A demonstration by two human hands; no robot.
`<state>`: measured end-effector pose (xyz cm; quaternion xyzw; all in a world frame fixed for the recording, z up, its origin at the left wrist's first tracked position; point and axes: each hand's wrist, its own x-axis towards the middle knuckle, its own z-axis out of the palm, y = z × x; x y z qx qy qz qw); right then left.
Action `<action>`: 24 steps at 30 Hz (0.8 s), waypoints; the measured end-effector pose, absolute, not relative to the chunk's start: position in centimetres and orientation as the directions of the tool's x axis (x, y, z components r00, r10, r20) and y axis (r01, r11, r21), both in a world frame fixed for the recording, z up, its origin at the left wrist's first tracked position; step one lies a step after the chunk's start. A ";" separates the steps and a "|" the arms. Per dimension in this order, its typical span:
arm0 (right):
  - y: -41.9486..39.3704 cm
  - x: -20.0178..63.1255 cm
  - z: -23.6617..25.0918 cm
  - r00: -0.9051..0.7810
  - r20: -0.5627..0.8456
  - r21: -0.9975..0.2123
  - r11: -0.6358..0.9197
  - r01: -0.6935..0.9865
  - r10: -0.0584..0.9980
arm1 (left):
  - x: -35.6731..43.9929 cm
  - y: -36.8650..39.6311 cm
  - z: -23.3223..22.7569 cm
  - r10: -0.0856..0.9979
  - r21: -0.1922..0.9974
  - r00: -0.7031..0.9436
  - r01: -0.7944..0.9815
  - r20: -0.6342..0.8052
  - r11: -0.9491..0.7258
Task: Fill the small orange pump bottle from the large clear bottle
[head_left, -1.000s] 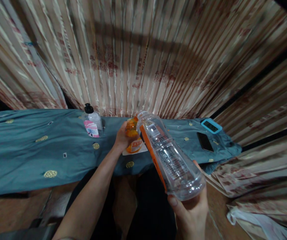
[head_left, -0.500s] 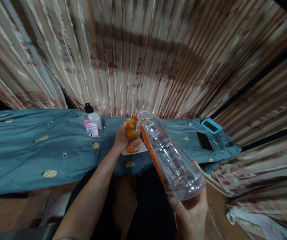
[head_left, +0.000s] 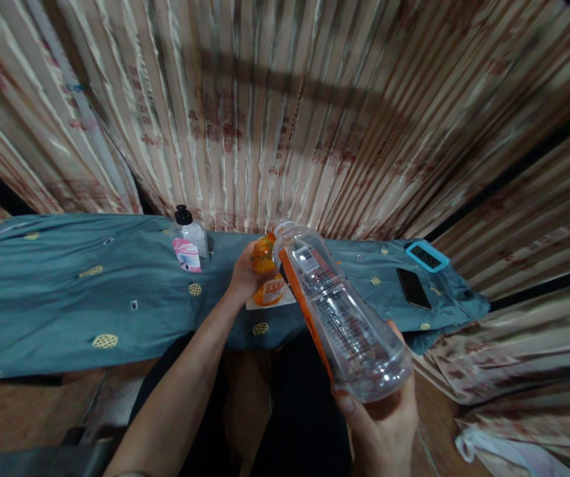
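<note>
From where I stood, the right hand [head_left: 386, 424] gripped the base of a clear bottle [head_left: 347, 318], which was held aslant, base toward the person, its neck at the upper part of an orange bottle [head_left: 269, 291]. The left hand [head_left: 245, 273] was wrapped around that orange bottle, above a blue cloth [head_left: 155, 324]. Whether the bottles touched could not be determined. A black-capped bottle [head_left: 188, 254] stood leftward; a dark phone [head_left: 414, 288] lay rightward.

Large clear bottle [head_left: 347, 321] is showing smooth, glossy plastic; left of it, orange bottle [head_left: 265, 264] is showing translucent plastic; beneath it, cloth [head_left: 150, 278] is looking matt, creased.
</note>
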<state>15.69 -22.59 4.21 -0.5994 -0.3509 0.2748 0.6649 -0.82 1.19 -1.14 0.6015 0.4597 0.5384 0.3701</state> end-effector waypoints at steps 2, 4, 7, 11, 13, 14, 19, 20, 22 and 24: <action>-22.6 15.7 4.4 0.591 0.134 -0.991 0.115 0.070 0.796 | -0.9 1.2 -1.2 0.950 0.941 -0.005 0.140 0.312 -0.308; -22.5 15.8 4.5 0.585 0.133 -0.991 0.109 0.077 0.800 | -0.9 1.1 -1.1 0.953 0.945 -0.011 0.131 0.303 -0.299; -22.4 15.7 4.5 0.589 0.133 -0.991 0.110 0.075 0.797 | -0.9 1.0 -0.9 0.958 0.952 -0.009 0.121 0.286 -0.282; -22.4 15.8 4.2 0.612 0.123 -0.990 0.136 0.024 0.781 | -0.8 0.8 -0.7 0.962 0.956 -0.006 0.117 0.272 -0.269; -22.4 16.2 3.7 0.610 0.136 -0.987 0.160 0.015 0.780 | -0.8 0.8 -0.7 0.964 0.958 -0.005 0.120 0.264 -0.262; -22.4 16.5 3.5 0.604 0.149 -0.985 0.173 0.019 0.783 | -0.8 0.8 -0.7 0.965 0.958 -0.003 0.120 0.263 -0.260; -22.6 17.6 2.4 0.570 0.225 -0.969 0.242 0.047 0.790 | -0.9 0.8 -0.9 0.961 0.954 0.004 0.116 0.278 -0.276; -22.6 17.7 2.3 0.566 0.233 -0.967 0.248 0.052 0.791 | -0.9 0.8 -0.9 0.960 0.953 0.001 0.116 0.281 -0.280; -22.6 17.6 2.3 0.561 0.246 -0.965 0.254 0.065 0.791 | -0.9 0.8 -1.0 0.959 0.952 -0.006 0.121 0.283 -0.281; -22.7 17.5 2.3 0.565 0.246 -0.965 0.252 0.070 0.787 | -0.8 0.9 -1.1 0.961 0.953 -0.008 0.129 0.277 -0.274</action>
